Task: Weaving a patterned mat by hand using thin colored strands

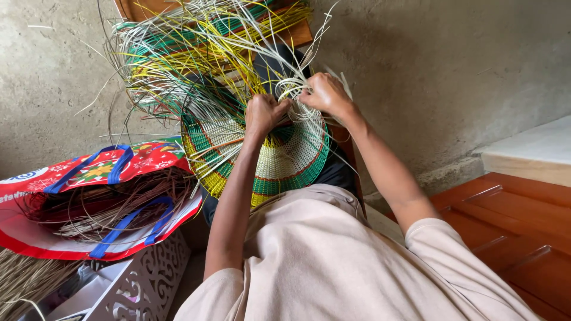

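woven green, yellow and white round basket base (279, 157) seems light and springy; left hand (262, 114) and right hand (323, 93) both pinch thin white strips (294, 89) tightly at its far rim.

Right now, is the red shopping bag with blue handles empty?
No, the red shopping bag lies open beside the woven basket, and it holds a tangle of brown cane strands.
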